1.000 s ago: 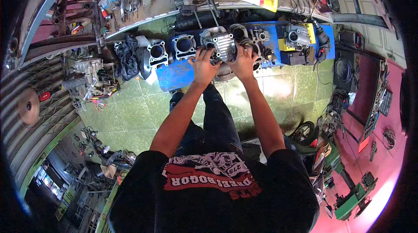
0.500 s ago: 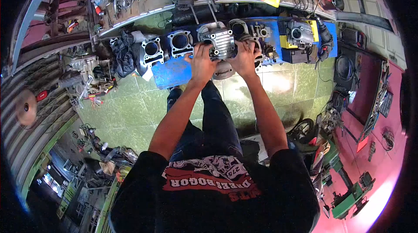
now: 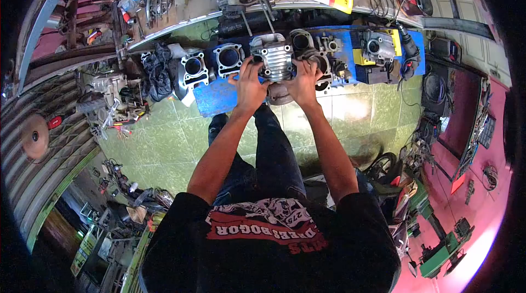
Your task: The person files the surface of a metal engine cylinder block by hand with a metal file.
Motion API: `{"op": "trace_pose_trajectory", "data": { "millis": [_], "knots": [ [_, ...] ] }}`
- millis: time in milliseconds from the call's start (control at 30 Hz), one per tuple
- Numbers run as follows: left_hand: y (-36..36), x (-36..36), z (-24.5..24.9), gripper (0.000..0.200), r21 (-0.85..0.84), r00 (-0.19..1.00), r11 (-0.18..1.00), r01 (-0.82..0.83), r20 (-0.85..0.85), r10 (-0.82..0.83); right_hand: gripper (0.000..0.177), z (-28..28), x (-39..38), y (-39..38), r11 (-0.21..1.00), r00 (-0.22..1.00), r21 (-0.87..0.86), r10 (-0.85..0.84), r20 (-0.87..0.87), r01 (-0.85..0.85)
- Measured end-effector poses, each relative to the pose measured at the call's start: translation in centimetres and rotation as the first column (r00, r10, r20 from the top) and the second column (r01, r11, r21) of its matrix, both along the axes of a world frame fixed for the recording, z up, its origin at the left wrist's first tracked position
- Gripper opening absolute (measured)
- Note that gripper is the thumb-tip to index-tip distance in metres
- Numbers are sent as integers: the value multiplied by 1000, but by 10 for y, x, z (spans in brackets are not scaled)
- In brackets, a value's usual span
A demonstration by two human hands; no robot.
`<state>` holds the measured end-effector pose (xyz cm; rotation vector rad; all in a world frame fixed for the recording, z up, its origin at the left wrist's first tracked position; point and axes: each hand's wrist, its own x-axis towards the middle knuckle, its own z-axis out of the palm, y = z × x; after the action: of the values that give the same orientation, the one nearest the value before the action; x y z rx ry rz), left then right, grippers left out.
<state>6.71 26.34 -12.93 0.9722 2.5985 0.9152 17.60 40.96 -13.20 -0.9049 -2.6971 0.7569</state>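
Observation:
A finned metal engine part (image 3: pixel 277 61) is held between my two hands over the blue bench. My left hand (image 3: pixel 251 86) grips its left side, fingers curled against the metal. On its right side, my right hand (image 3: pixel 302 83) has its thumb and fingers pressed against the fins. Under and in front of it, another rounded metal part (image 3: pixel 279 95) shows between my wrists. To the left lie two cylinder pieces with round bores, one (image 3: pixel 228 57) near my left hand and one (image 3: pixel 193 66) farther out. A round-bored part (image 3: pixel 300 40) stands behind my right hand.
The blue bench (image 3: pixel 215 97) also carries a metal casing (image 3: pixel 378 46) by a yellow box and a power tool (image 3: pixel 408 52) at the right. Black plastic (image 3: pixel 159 74) lies at its left. Behind runs a cluttered workbench (image 3: pixel 192 15). Green floor tiles (image 3: pixel 164 139) lie below.
The finned part has shifted and turned slightly in my hands, with its finned face now more squarely in view. Both hands stay on its sides. The whole view has moved slightly.

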Motion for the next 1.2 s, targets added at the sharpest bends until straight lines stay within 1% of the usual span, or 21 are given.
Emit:
{"op": "trace_pose_trajectory", "data": {
  "millis": [67,133,233,300,367,400,433,467,500,567,633,700,733,800,933,1033,1100,1133,1200],
  "knots": [
    [-4,-3,0,71,11,1000,1000,11,-2,-11,77,1,-3,-3,1000,1000,29,-5,-25,6],
    [-8,-3,5,71,15,1000,1000,8,1,-8,75,6,-3,-6,1000,999,11,-19,26,19],
    [-15,-6,8,71,32,1000,999,20,13,-20,74,16,-3,-15,999,999,18,-41,5,41],
    [-21,-9,10,71,40,999,999,26,24,-27,72,24,-3,-22,998,999,54,-39,-2,39],
    [-29,-10,14,71,52,997,997,60,53,-63,72,35,-2,-30,998,998,28,-65,19,65],
    [-33,-11,19,71,56,997,997,54,56,-57,74,38,-1,-34,996,998,67,-55,33,53],
    [-38,-12,25,70,68,993,994,85,72,-89,74,41,0,-38,996,998,70,-48,32,46],
    [-44,-14,32,69,81,989,990,117,85,-124,73,45,0,-44,993,999,112,-43,17,41],
    [-50,-16,35,69,83,989,990,114,81,-121,73,50,0,-50,987,999,155,-39,1,39],
    [-63,-20,43,68,67,986,986,150,66,-155,71,62,-2,-63,987,999,158,-38,-35,43],
    [-77,-25,55,67,75,987,986,146,51,-150,73,79,-7,-76,984,1000,176,-24,-9,25],
    [-92,-32,69,68,110,985,983,144,79,-154,73,95,-12,-87,979,1000,202,-16,-26,21],
    [-100,-38,75,68,125,983,978,165,63,-174,74,102,-14,-93,982,999,188,12,-40,-5],
    [-116,-48,91,68,132,981,975,179,57,-188,72,117,-20,-103,981,993,189,68,-100,-48],
    [-146,-72,132,67,135,979,971,197,18,-201,67,140,-39,-132,982,980,185,74,-186,-39],
    [-171,-88,154,67,127,982,974,188,-17,-188,69,167,-58,-151,972,973,226,111,-203,-64],
    [-186,-100,174,70,109,977,972,208,-77,-200,68,188,-72,-163,972,962,227,117,-248,-59],
    [-191,-106,193,69,92,980,977,194,-66,-188,68,196,-79,-168,968,954,243,134,-269,-67],
    [-204,-119,209,70,115,977,975,192,-110,-180,69,211,-92,-178,958,934,277,165,-316,-76]
  ]
}}
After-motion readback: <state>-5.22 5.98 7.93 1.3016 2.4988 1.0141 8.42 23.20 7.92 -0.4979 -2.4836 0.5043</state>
